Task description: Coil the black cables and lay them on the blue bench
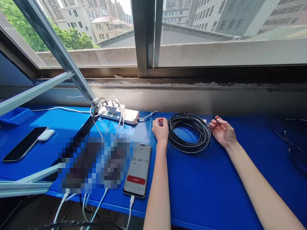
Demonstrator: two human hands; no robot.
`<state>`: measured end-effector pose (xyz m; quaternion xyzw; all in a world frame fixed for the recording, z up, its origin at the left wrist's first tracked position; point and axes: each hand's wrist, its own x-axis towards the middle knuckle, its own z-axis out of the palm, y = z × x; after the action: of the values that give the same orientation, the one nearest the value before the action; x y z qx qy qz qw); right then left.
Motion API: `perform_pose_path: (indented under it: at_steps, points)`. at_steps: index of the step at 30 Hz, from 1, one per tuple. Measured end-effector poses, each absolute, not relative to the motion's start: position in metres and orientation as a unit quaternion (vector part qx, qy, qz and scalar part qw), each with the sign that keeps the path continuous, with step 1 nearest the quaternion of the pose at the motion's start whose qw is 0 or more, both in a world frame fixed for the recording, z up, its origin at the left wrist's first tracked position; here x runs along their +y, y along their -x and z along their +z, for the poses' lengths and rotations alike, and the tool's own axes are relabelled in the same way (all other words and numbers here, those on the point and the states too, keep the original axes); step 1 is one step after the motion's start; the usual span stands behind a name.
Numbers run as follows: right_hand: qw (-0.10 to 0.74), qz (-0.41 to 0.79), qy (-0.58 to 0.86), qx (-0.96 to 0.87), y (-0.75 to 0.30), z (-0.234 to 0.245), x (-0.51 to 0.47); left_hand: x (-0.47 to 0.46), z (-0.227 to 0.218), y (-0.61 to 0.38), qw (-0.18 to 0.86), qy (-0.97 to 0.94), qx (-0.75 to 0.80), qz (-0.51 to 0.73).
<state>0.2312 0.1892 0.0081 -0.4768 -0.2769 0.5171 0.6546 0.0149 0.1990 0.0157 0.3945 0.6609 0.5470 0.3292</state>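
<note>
Centrally, right of mid-frame: one black cable coil (188, 147), flat on the blue table (203, 188), its loops gathered into a ring, presumably to keep the length tidy. Left hand (160, 130): at the coil's left edge, fingers curled inward; whether they grip a strand cannot be told. Right hand (223, 132): beside the right edge, fingers loosely bent, palm partly upturned; any hold likewise unclear. Flanking the ring thus would suit steadying it from both sides. Lower centre: one phone (137, 169), white lead (130, 206) at its bottom end, apparently for charging. Left of centre: one white power strip (131, 117), near the wall (192, 99).
</note>
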Motion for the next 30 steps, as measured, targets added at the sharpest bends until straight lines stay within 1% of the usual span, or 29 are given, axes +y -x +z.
perform_pose_path:
  at_steps: [5,12,24,30]
  points:
    - [0.660,0.529,0.460,-0.269,-0.230,0.011,0.189,0.197,0.017,-0.017,0.329,-0.387,0.662,0.551]
    - [0.668,0.543,0.443,-0.250,-0.230,0.011,0.189,0.199,0.018,-0.016,0.295,-0.349,0.678,0.576]
    - [0.676,0.547,0.426,-0.250,-0.232,0.008,0.191,0.201,0.020,-0.011,0.337,-0.392,0.651,0.556]
    - [0.682,0.528,0.431,-0.266,-0.235,0.002,0.195,0.201,0.022,-0.005,0.334,-0.423,0.641,0.547]
